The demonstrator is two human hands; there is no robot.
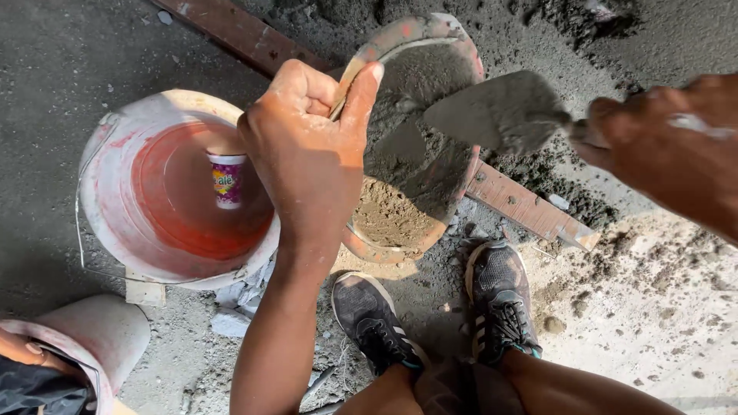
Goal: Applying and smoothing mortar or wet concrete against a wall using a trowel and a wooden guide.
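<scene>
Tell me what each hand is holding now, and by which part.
The left hand grips the mortar bucket by its near rim, thumb inside. The right hand holds the trowel by its handle.

Dusty concrete floor (pixel 69 54) with red bucket (pixel 115 223), wooden plank (pixel 530 207), mortar clumps (pixel 553 177), rubble scraps (pixel 231 307).

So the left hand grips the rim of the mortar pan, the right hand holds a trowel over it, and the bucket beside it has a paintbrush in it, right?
Not quite: the head view shows a small plastic cup in the bucket, not a paintbrush. The left hand grips the mortar pan rim and the right hand holds the trowel.
</scene>
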